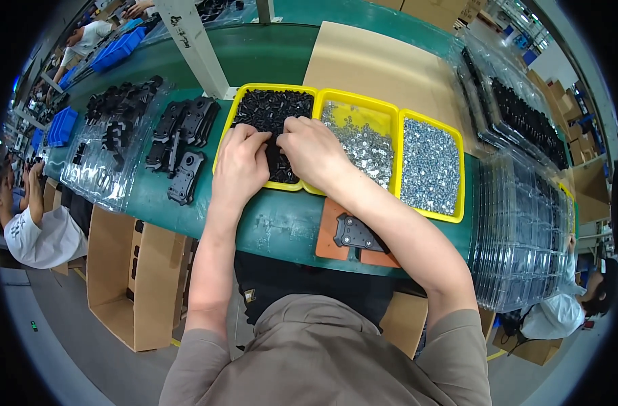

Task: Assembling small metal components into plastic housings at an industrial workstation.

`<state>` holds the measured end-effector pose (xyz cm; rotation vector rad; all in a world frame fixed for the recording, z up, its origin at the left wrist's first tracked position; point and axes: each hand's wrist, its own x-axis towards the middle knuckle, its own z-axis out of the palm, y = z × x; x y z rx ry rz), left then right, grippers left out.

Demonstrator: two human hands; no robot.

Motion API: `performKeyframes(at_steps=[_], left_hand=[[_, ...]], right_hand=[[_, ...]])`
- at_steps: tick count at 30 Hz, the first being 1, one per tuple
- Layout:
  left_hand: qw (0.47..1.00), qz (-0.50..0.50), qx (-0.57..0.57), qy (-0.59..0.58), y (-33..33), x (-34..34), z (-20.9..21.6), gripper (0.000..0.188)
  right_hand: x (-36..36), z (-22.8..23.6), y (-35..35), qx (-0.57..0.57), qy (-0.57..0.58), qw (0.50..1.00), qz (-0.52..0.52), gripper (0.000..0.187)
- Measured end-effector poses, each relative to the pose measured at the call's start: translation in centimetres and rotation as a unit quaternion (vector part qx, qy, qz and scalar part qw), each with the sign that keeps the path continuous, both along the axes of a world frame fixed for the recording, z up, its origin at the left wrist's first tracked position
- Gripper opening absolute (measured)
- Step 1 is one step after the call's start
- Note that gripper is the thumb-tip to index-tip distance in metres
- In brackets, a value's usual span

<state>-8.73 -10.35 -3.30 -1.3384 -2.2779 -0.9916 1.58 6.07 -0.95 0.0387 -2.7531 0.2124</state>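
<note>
My left hand (241, 164) and my right hand (314, 150) both reach into the leftmost yellow bin (272, 86), which holds many small black cylindrical parts (274, 105). Both hands have bent fingers, with the tips close together among the parts. Whatever the fingertips pinch is hidden or too small to make out. Part of my right hand covers the edge of the middle yellow bin (363, 99), where small shiny metal pieces (371, 154) lie. Under my right forearm, a flat black plate with metal dots (355, 232) rests on an orange block (329, 233) at the table's front edge.
A third yellow bin (461, 189) holds small silvery fasteners (429, 166). Stacked black plates (186, 177) and bagged black parts (113, 142) lie left. Clear plastic trays (515, 233) pile up right. A white post (199, 51) rises behind; a cardboard box (153, 287) stands below the table.
</note>
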Motion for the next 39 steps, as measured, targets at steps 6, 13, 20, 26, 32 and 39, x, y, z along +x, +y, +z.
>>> performKeyframes(at_steps=[6, 13, 20, 26, 32, 39], left_hand=[[1.0, 0.021, -0.007, -0.022, 0.4, -0.3, -0.2, 0.012], [0.998, 0.003, -0.057, -0.01, 0.2, -0.7, 0.5, 0.01], [0.968, -0.014, -0.25, 0.023, 0.5, -3.6, 2.7, 0.009], [0.99, -0.032, -0.132, 0.022, 0.4, -1.5, 5.1, 0.009], [0.949, -0.196, -0.041, -0.245, -0.1, 9.4, 5.3, 0.013], [0.942, -0.251, -0.039, -0.22, 0.5, 13.8, 3.0, 0.011]], right_hand=[[-0.7, -0.2, 0.7, -0.044, 0.043, 0.998, -0.002, 0.004], [6.5, 3.7, 1.8, -0.232, 0.131, 0.963, -0.041, 0.015], [18.6, 5.3, 2.3, -0.327, 0.1, 0.927, -0.152, 0.018], [25.0, 2.9, 0.0, -0.381, 0.158, 0.88, -0.234, 0.019], [24.2, 2.1, -1.5, -0.361, 0.099, 0.907, -0.192, 0.022], [22.0, 0.5, -1.8, -0.256, 0.096, 0.951, -0.143, 0.018]])
